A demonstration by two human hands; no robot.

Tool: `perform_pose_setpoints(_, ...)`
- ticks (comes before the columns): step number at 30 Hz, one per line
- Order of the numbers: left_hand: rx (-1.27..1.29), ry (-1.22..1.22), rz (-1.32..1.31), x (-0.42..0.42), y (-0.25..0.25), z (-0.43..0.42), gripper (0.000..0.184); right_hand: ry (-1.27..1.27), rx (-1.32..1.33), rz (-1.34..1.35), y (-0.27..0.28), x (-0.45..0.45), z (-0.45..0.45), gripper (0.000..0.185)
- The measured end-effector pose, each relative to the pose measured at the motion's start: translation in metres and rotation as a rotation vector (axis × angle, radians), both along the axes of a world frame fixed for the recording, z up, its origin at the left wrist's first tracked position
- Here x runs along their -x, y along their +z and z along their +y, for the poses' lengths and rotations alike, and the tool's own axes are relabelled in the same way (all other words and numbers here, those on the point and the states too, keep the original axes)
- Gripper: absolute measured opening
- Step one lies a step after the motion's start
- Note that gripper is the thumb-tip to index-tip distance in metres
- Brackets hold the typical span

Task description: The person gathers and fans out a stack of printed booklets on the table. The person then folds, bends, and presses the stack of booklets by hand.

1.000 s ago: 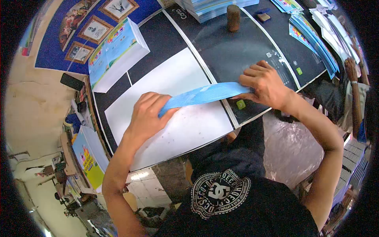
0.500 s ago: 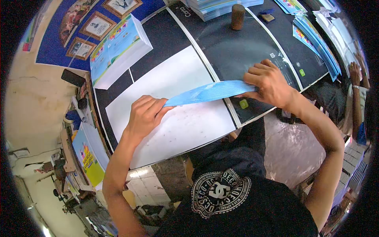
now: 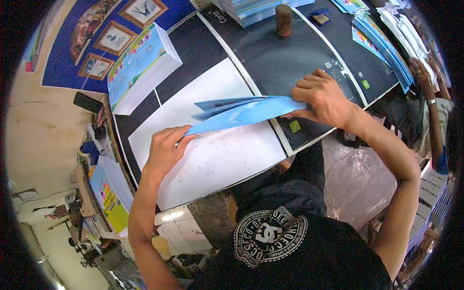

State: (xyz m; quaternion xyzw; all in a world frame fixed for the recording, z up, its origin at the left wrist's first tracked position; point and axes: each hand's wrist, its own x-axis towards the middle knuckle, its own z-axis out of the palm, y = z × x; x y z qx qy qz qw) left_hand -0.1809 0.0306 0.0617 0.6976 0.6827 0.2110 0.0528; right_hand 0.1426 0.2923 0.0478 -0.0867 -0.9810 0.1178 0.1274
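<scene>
A bowed stack of light blue printed sheets (image 3: 241,116) stretches between my two hands above the table. My left hand (image 3: 166,147) pinches its left end between thumb and fingers. At the other end, my right hand (image 3: 323,99) has its fingers closed round the sheets. Along the far side, a few sheets have come apart from the stack at the left, their free ends fanned out. Beneath the stack lies a large white sheet (image 3: 217,169) on the black tabletop.
A tall stack of printed sheets (image 3: 145,67) stands at the back left. Behind are a brown cylinder (image 3: 284,21), a small block (image 3: 320,19) and more sheets (image 3: 261,12). Blue printed sheets (image 3: 384,48) lie at the right, near another person's hand (image 3: 421,72).
My left hand has moved left and down with its end of the stack. Some sheets have sprung apart on the far side. The other person's hand has shifted towards the papers.
</scene>
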Motion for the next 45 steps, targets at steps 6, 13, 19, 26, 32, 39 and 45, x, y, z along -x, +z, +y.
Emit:
perform_pose_setpoints(6, 0.089, 0.110, -0.145, 0.002, 0.001, -0.004, 0.020, 0.012, 0.011, -0.012, 0.000, 0.001, 0.002, 0.038)
perform_pose_setpoints(13, 0.116, 0.195, -0.177, 0.015, -0.001, -0.019, 0.018, 0.010, 0.013, -0.014, -0.002, 0.003, 0.004, 0.038)
perform_pose_setpoints(19, 0.124, 0.249, -0.261, 0.026, -0.005, -0.027, 0.018, 0.026, 0.019, -0.061, 0.004, 0.007, 0.004, 0.038)
perform_pose_setpoints(26, 0.228, 0.243, -0.377, 0.032, -0.003, -0.033, 0.022, 0.042, 0.024, -0.061, 0.004, 0.012, 0.007, 0.037)
perform_pose_setpoints(32, 0.468, 0.204, -0.587, 0.048, 0.008, -0.034, 0.030, 0.045, 0.038, -0.087, 0.009, 0.013, 0.005, 0.036)
perform_pose_setpoints(39, 0.113, 0.035, -0.829, 0.030, -0.022, -0.040, 0.121, 0.047, 0.061, -0.034, 0.003, 0.010, 0.007, 0.036)
perform_pose_setpoints(45, -0.084, 0.171, -0.771, 0.003, -0.052, -0.031, 0.153, 0.063, 0.042, -0.085, 0.012, 0.014, 0.003, 0.039)
